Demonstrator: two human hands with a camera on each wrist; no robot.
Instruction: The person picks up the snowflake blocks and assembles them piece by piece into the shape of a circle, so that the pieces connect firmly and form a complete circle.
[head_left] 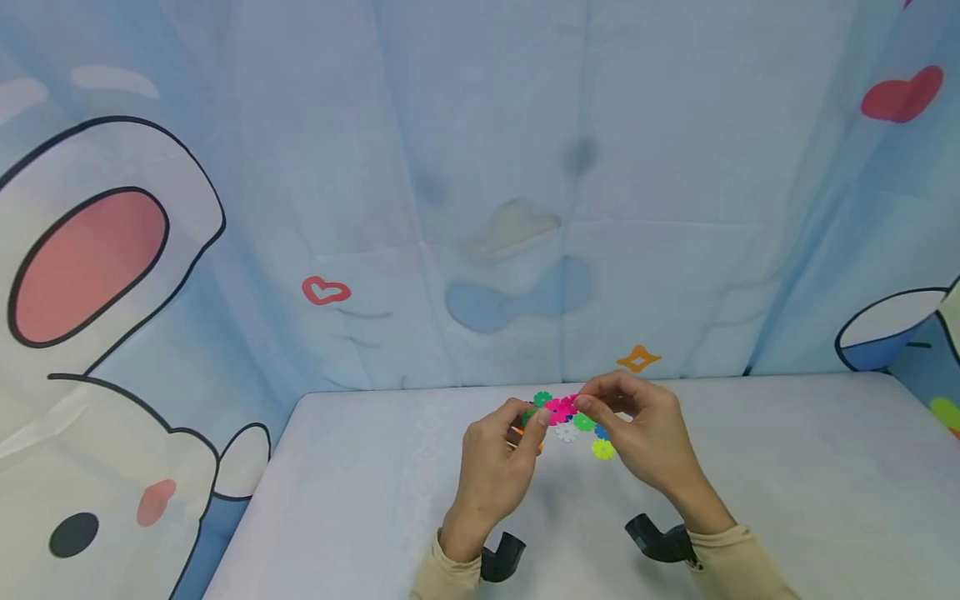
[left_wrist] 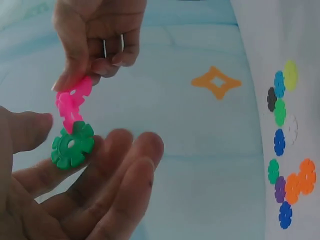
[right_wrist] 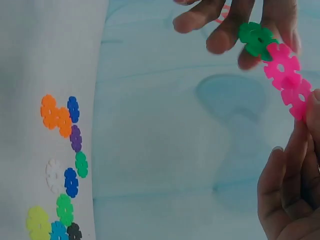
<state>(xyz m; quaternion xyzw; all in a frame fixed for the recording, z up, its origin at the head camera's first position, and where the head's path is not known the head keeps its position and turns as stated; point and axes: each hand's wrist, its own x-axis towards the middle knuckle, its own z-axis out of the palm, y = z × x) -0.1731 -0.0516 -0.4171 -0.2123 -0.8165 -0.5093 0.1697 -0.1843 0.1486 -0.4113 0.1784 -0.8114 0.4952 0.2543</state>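
Note:
My right hand (head_left: 651, 429) pinches one end of a pair of joined pink flower-shaped interlocking discs (right_wrist: 281, 69) between thumb and fingers. A green flower-shaped disc (left_wrist: 73, 145) is joined to the other end of the pink pair. My left hand (head_left: 491, 467) is at that green end. In the left wrist view the green disc rests against its index finger, while the thumb (left_wrist: 35, 131) looks apart from it and the other fingers are loosely bent. Both hands are raised above the far part of the white table (head_left: 360, 483).
Loose flower discs lie on the table beyond the hands: two joined orange ones (right_wrist: 49, 111), a purple one (right_wrist: 76, 138), a white one (right_wrist: 53, 176), a yellow one (right_wrist: 38, 223), and several blue and green ones. A printed blue curtain (head_left: 480, 167) hangs behind the table.

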